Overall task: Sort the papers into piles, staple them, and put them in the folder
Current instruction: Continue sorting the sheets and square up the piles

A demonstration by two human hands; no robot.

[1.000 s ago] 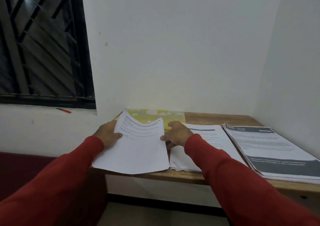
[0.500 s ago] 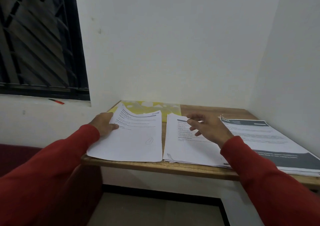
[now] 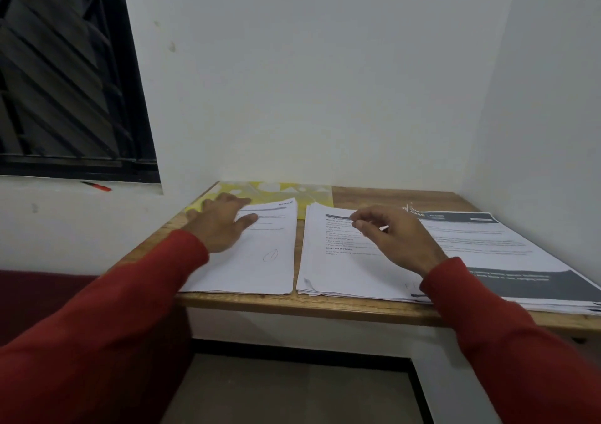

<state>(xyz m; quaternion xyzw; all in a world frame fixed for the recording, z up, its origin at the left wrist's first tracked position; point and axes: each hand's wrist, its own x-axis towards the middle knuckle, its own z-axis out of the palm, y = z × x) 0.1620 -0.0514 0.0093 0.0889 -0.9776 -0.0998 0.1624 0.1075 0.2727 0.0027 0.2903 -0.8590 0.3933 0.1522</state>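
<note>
Now the wooden table (image 3: 383,308) carries everything. On its right part lies the biggest paper pile (image 3: 507,254), with dark bands. Next to it, in the table's middle, is a second pile (image 3: 338,270); the right hand (image 3: 395,240) hovers over it with fingers loosely curled, holding nothing. On the table's left part lies a thinner pile (image 3: 260,261), and the left hand (image 3: 221,223) rests flat and open on it. At the table's back edge, a yellow folder (image 3: 292,192) lies closed, partly under that pile.
</note>
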